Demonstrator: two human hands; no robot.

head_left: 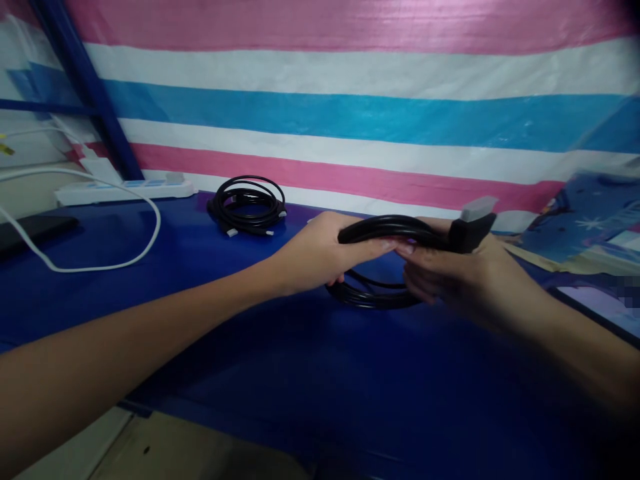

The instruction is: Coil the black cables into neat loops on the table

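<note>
1. The coiled black cable (383, 227) is just off the middle, toward 3 o'clock, above the blue table (290, 373).
2. The left hand (325, 250) grips it, thumb along the near side, other fingers mostly hidden. The right hand's (457, 270) thumb touches it near the black plug (467, 233); its other fingers are blurry, so I cannot tell how tight they are.
3. If the left grip gets loose, the loops could spring open. A bump could pop the plug's pale cap (477, 208) off.
4. I can't tell if the lower black loops (375, 298) belong to it. Near 3 o'clock, a phone-like screen (595, 307) is cut off.
</note>
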